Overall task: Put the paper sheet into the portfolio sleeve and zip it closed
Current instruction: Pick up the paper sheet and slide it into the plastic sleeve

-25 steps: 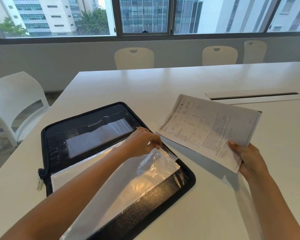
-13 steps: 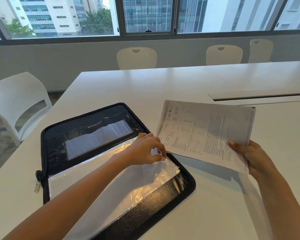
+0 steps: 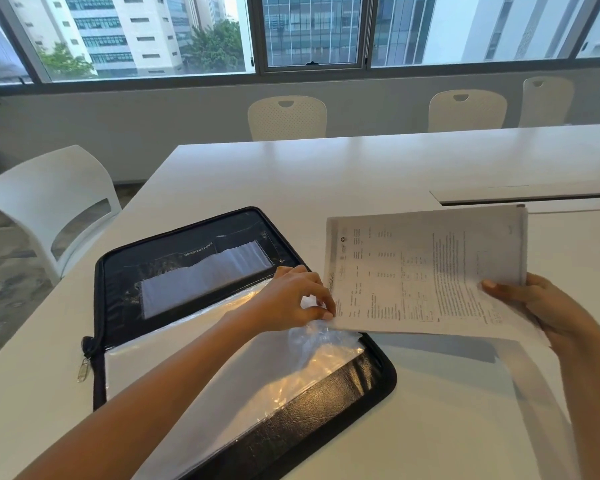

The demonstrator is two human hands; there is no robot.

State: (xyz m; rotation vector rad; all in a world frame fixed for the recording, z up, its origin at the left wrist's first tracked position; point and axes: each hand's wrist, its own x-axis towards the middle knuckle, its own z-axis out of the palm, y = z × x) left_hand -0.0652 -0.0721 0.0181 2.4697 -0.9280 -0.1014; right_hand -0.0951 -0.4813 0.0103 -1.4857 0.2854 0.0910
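Portfolio (image 3: 174, 271) lay open on the table (image 3: 326, 174), unzipped; sheet not in yet, zipping still to do. Left hand (image 3: 291, 299) pinched the clear sleeve's (image 3: 257, 368) right edge btwn thumb & fingertips, lifting its mouth. Right hand (image 3: 534, 303) gripped the paper sheet (image 3: 423, 271) at its right end, held just above, right of the sleeve. Vs. earlier: sheet's left corner had come in to the left hand's fingertips.

Wide bare bench (image 3: 326, 174) beyond the open portfolio (image 3: 326, 403), clear passage there. The held paper sheet (image 3: 423, 271) overhangs the portfolio's right edge, blocking that side. The left hand (image 3: 291, 299) sits over the plastic sleeve (image 3: 222, 358) mouth. Open bench lies near right.
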